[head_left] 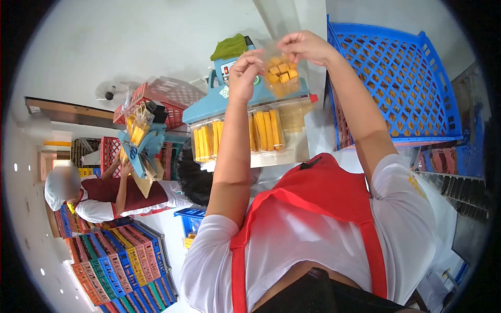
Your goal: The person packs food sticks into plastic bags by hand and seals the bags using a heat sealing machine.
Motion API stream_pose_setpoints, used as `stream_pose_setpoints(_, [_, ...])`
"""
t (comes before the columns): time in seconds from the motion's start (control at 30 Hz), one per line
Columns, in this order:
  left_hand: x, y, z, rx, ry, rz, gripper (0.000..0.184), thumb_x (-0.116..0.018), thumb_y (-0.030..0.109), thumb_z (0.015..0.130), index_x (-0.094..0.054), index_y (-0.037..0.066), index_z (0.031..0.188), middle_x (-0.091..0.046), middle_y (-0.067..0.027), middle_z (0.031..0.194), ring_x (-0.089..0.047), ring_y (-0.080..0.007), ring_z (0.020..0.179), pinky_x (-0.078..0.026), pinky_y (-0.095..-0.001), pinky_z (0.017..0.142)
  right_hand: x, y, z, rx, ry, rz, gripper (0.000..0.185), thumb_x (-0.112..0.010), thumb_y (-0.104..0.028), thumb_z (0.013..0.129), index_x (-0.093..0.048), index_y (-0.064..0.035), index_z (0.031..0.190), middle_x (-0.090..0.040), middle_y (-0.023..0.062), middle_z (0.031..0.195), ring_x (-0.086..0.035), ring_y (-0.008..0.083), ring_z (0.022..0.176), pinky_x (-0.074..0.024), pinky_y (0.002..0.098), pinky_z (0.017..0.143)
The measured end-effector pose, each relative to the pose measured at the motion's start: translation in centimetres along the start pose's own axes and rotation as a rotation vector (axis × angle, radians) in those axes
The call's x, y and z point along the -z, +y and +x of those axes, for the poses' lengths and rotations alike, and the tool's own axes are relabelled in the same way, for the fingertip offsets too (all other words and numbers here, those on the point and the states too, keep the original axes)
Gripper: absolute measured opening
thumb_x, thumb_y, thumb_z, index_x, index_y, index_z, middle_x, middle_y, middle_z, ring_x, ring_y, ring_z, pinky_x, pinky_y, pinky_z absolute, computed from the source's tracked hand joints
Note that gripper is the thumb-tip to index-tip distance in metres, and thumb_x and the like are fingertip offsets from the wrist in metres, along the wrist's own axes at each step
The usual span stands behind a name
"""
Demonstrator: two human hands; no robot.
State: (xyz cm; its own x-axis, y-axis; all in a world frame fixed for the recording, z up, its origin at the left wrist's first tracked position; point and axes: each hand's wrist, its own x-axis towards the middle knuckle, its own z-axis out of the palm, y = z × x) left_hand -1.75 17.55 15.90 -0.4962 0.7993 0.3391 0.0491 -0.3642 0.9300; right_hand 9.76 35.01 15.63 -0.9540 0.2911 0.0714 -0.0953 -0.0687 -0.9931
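- Left hand [245,75]: its grip is pinching the upper left edge of a bag of yellow cubes [282,77].
- Right hand [308,48]: its grip is pinching the same bag near its upper right edge.
- Bag of yellow cubes: clear film; it is hanging between both hands, in front of a light-blue machine [206,107]; whether it is touching the machine, cannot tell.
- Bags of yellow sticks [269,130]: clear; they are standing in a row on a pale ledge [292,155] along the machine's near side, partly behind the left forearm.
- Green cloth [228,47]: it is lying on the machine's top, just beside the left hand.
- Blue crate [394,86]: lattice-sided; it is standing right of the machine.
- Co-worker [130,198]: maroon apron; this person is standing at a second blue machine [142,154], well apart.
- Stacked crates [120,261]: multicoloured; they are standing behind the co-worker.
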Motion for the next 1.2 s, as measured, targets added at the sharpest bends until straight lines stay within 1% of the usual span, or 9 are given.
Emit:
stream_pose_setpoints(0.17, [0.3,0.1,-0.6,0.015,-0.117,-0.049,0.011,-0.047,-0.003,0.072,-0.057,-0.001,0.076,-0.055,-0.0096,0.095,-0.054,-0.0156,0.077,-0.044,-0.0265,0.066,-0.2,-1.7,-1.5,0.012,-0.086,0.094,0.012,-0.057,-0.01,0.078,-0.056,-0.0022,0.088,-0.056,0.0004,0.073,-0.053,0.0059,0.059,-0.0437,0.0175,0.051])
stream_pose_setpoints(0.3, [0.5,-0.8,-0.2,0.043,-0.073,-0.081,0.011,-0.047,-0.003,0.074,-0.057,0.0,0.077,-0.056,-0.0089,0.091,-0.055,-0.0161,0.077,-0.043,-0.0272,0.068,0.2,-1.1,-0.9,0.02,-0.03,0.032,0.011,-0.056,-0.01,0.079,-0.056,-0.0029,0.087,-0.056,0.0006,0.074,-0.055,0.0068,0.063,-0.0452,0.0179,0.054])
stream_pose_setpoints(0.37, [-0.4,-0.4,-0.1,0.065,0.056,-0.12,0.008,-0.049,0.0,0.074,-0.057,0.002,0.074,-0.056,-0.0016,0.074,-0.047,-0.0068,0.064,-0.035,-0.0185,0.057,0.2,-0.8,-0.5,0.027,0.001,-0.013,0.011,-0.055,-0.011,0.079,-0.055,-0.0029,0.087,-0.056,0.001,0.076,-0.056,0.0072,0.065,-0.0457,0.0179,0.055])
stream_pose_setpoints(0.47, [0.1,-0.8,0.0,0.117,0.063,-0.152,0.008,-0.048,0.004,0.081,-0.055,0.0,0.083,-0.057,-0.0065,0.086,-0.053,-0.0134,0.075,-0.042,-0.025,0.067,-1.0,-0.9,-1.1,0.01,0.002,0.043,0.014,-0.053,-0.012,0.081,-0.054,-0.0031,0.092,-0.056,0.0024,0.083,-0.057,0.0088,0.069,-0.0471,0.0194,0.059])
stream_pose_setpoints(0.67, [-1.4,-1.5,1.1,0.094,0.213,-0.027,0.011,-0.05,0.009,0.084,-0.055,0.0,0.085,-0.057,-0.0045,0.082,-0.052,-0.0098,0.07,-0.041,-0.0209,0.062,-2.4,-1.4,-1.7,0.103,0.099,0.353,0.037,-0.053,-0.009,0.08,-0.041,-0.0023,0.114,-0.054,0.0081,0.095,-0.057,0.0142,0.074,-0.0471,0.0228,0.069])
stream_pose_setpoints(0.73, [-1.6,-1.5,1.6,0.08,0.229,0.064,0.008,-0.05,0.007,0.083,-0.052,0.0,0.087,-0.056,-0.0048,0.082,-0.052,-0.0094,0.069,-0.041,-0.0205,0.061,-2.5,-0.3,-1.0,0.259,0.222,0.014,0.05,-0.056,-0.005,0.076,-0.034,-0.0017,0.121,-0.055,0.0097,0.092,-0.057,0.014,0.076,-0.0462,0.0226,0.069])
stream_pose_setpoints(0.8, [-2.0,-1.4,1.6,0.071,0.24,0.154,0.008,-0.051,0.005,0.082,-0.05,0.0,0.089,-0.056,-0.0051,0.082,-0.052,-0.0089,0.067,-0.041,-0.0201,0.059,-1.9,0.0,-0.6,0.235,0.239,0.066,0.053,-0.058,-0.003,0.074,-0.034,-0.0015,0.121,-0.055,0.0095,0.09,-0.056,0.0134,0.076,-0.0457,0.0221,0.068])
stream_pose_setpoints(0.97, [-2.5,-1.2,1.1,-0.023,0.315,-0.038,0.022,-0.052,-0.006,0.077,-0.037,0.004,0.09,-0.056,-0.0096,0.083,-0.055,-0.0129,0.071,-0.045,-0.0219,0.063,-2.3,-0.1,-0.9,0.165,0.279,0.166,0.055,-0.061,-0.001,0.071,-0.035,0.0009,0.119,-0.056,0.0091,0.085,-0.056,0.0123,0.074,-0.0442,0.0207,0.063])
stream_pose_setpoints(1.2, [-1.3,-2.0,0.7,-0.022,0.197,-0.024,0.015,-0.051,-0.008,0.077,-0.04,0.003,0.076,-0.056,-0.0117,0.085,-0.056,-0.0159,0.079,-0.045,-0.0242,0.07,-2.6,0.3,-1.2,0.178,0.328,0.14,0.05,-0.062,-0.004,0.072,-0.038,0.0037,0.115,-0.058,0.0069,0.075,-0.055,0.0105,0.071,-0.0424,0.0202,0.059])
